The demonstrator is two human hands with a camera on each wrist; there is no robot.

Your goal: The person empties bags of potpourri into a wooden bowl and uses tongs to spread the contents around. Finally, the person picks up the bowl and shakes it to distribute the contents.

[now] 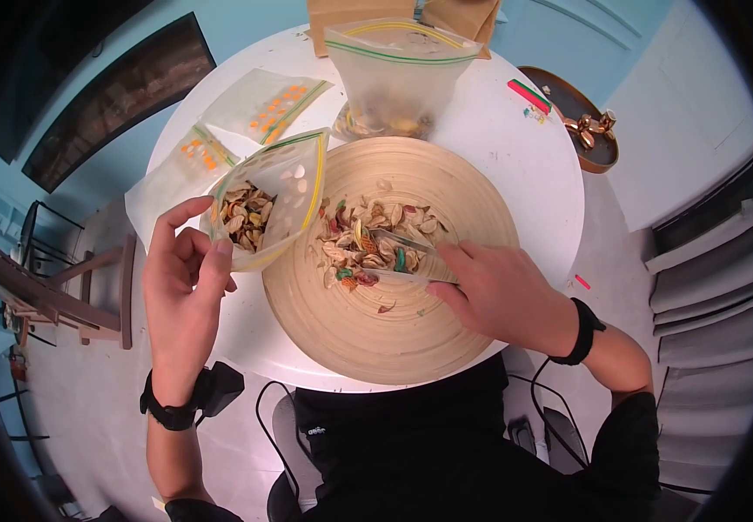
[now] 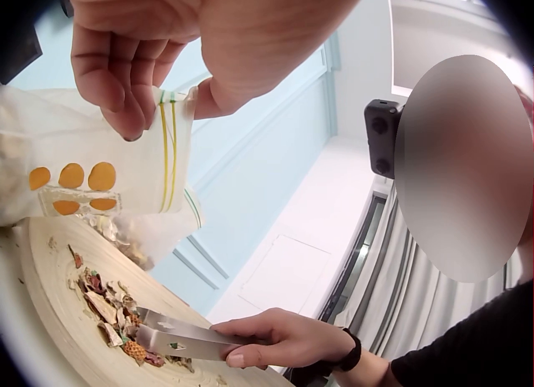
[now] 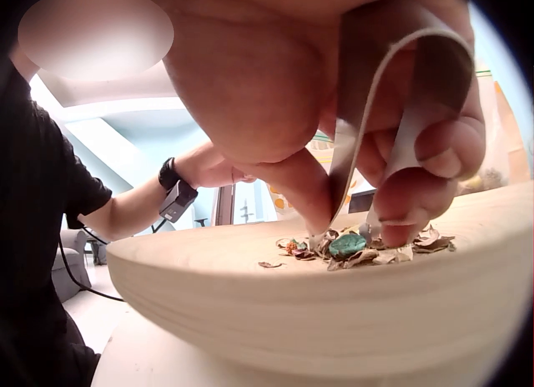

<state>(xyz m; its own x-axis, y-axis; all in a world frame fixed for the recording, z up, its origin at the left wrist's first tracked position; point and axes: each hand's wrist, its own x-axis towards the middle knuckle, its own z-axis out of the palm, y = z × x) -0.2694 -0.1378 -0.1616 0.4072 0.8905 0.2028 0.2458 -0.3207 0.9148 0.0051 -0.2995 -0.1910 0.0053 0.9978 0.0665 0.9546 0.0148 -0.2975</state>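
My left hand [image 1: 183, 283] pinches the rim of an upright zip bag [image 1: 282, 250] between thumb and fingers, its mouth agape. Dried potpourri [image 1: 247, 217] fills the lower part of this bag. In the left wrist view the fingertips grip the bag right at its yellow zip strip [image 2: 169, 153]. My right hand [image 1: 511, 291] holds metal tongs [image 2: 200, 342], thumb on one arm and fingers on the other. The tips of the tongs reach into a loose potpourri pile [image 1: 341, 248] on a round wooden plate [image 1: 376, 352]. Among the pieces a green one [image 3: 346, 246] lies between the arms.
A large zip bag [image 1: 398, 78] with potpourri in its bottom stands behind the plate. Two flat zip bags with orange dots [image 1: 263, 104] lie back left. Brown paper bags [image 1: 341, 22] stand at the far edge. A red and green strip [image 1: 529, 96] lies right on the white table [image 1: 550, 209].
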